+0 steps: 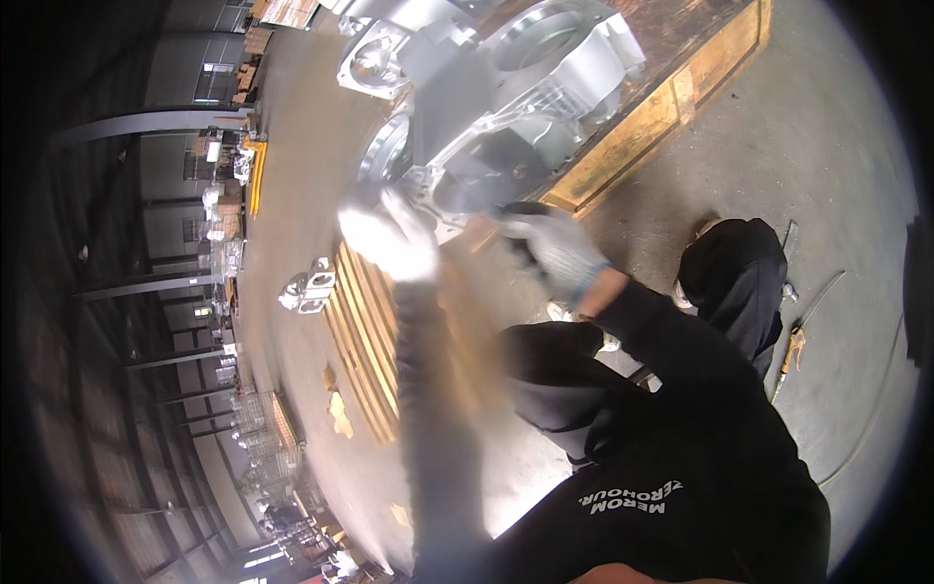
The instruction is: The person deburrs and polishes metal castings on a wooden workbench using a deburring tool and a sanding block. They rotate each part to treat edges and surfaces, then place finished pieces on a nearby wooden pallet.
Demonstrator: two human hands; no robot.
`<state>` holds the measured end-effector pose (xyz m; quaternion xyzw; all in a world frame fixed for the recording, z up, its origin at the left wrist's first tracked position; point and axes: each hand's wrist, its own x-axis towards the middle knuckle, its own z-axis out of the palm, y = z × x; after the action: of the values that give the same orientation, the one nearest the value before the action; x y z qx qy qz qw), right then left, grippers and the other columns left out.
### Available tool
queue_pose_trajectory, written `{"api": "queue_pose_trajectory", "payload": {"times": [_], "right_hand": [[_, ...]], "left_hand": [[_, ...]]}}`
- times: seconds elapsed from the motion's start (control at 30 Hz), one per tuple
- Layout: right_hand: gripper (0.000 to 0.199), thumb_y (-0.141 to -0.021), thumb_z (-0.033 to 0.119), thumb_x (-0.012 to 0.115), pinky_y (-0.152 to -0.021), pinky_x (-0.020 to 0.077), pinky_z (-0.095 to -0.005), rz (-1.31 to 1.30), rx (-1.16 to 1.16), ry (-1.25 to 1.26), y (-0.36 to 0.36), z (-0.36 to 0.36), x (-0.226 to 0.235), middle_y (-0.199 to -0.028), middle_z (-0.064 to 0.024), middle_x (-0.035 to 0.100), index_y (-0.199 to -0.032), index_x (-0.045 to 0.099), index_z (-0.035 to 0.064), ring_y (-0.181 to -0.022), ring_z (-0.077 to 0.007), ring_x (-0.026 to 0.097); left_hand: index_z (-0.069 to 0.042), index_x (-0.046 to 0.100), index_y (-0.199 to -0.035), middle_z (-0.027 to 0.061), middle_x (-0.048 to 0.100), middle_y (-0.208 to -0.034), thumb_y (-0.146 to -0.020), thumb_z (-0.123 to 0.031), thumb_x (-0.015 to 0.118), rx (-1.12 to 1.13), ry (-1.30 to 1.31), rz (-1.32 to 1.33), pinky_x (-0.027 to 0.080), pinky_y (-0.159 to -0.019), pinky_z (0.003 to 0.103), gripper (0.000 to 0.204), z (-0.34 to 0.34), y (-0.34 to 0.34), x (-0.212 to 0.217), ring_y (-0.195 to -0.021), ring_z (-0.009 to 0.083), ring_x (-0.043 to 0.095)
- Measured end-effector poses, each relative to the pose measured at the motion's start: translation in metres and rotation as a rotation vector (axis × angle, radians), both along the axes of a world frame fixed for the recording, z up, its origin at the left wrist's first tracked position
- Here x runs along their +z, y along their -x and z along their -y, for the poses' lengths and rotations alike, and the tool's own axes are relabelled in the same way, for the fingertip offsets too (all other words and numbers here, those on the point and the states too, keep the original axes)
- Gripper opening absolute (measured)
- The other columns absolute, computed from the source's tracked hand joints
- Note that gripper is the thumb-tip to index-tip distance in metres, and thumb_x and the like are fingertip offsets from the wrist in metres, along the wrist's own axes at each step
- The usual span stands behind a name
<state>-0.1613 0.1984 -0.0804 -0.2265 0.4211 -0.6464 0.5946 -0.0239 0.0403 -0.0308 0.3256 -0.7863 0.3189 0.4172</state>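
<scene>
A large silver metal casting (457,107) with round bores rests on a wooden crate or pallet (623,146) in front of me. At the casting's near left corner is my left hand (394,238), in a white glove washed out by glare. Its fingers look stretched out, with the tips at or against the metal. My right hand (559,251), in a grey glove with dark fingers, is closed beside the casting's near edge. Blur hides what its fingers hold, if anything.
Long wooden beams (365,341) lie below my left arm, with a smaller silver casting (309,286) beside them. On the concrete floor at right lie an orange-handled tool (794,347) and a thin hose (861,438). Stacked goods (229,219) line the far left.
</scene>
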Motion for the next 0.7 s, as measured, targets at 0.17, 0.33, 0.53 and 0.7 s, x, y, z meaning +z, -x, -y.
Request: {"api": "queue_pose_trajectory", "payload": {"times": [0.17,0.33,0.53,0.7], "right_hand": [[0.021,-0.1,0.014,0.067,-0.05,0.038,-0.0209,0.454,-0.161,-0.253,-0.015,-0.002,0.006,-0.08,0.001,0.062,-0.121,0.065,0.0091,-0.062,-0.0069,0.055],[0.023,-0.102,0.015,0.068,-0.048,0.038,-0.021,0.484,-0.159,0.065,-0.029,-0.007,-0.005,-0.079,0.0043,0.06,-0.124,0.067,0.01,-0.058,-0.0051,0.052],[0.023,-0.106,0.014,0.06,-0.047,0.0395,-0.0228,0.537,-0.16,-0.02,-0.026,-0.001,0.013,-0.082,0.0017,0.063,-0.126,0.069,0.0064,-0.056,-0.0063,0.052],[0.023,-0.105,0.021,0.064,-0.046,0.0354,-0.022,0.72,-0.154,-0.097,-0.024,0.005,0.011,-0.078,0.0024,0.061,-0.123,0.071,0.0082,-0.054,-0.0065,0.049]], "left_hand": [[-0.001,0.062,-0.133,0.014,0.067,-0.108,-0.112,-0.032,0.051,-0.235,-1.376,-0.666,0.055,-0.085,0.038,0.039,-0.093,-0.006,-0.053,-0.096,0.0227,0.067],[-0.013,0.064,-0.11,-0.0002,0.056,-0.077,-0.111,-0.044,0.052,-0.451,-1.969,-1.279,0.036,-0.052,0.026,0.032,-0.1,0.011,-0.061,-0.061,0.0095,0.05],[-0.007,0.061,-0.122,0.0032,0.063,-0.085,-0.112,-0.035,0.047,-0.405,-1.817,-0.743,0.042,-0.053,0.024,0.033,-0.099,0.007,-0.048,-0.064,0.0099,0.054],[0.003,0.047,-0.149,0.0125,0.069,-0.12,-0.113,-0.016,0.044,-0.248,-1.81,-0.331,0.058,-0.08,0.027,0.041,-0.077,0.0,-0.042,-0.102,0.0158,0.07]]}}
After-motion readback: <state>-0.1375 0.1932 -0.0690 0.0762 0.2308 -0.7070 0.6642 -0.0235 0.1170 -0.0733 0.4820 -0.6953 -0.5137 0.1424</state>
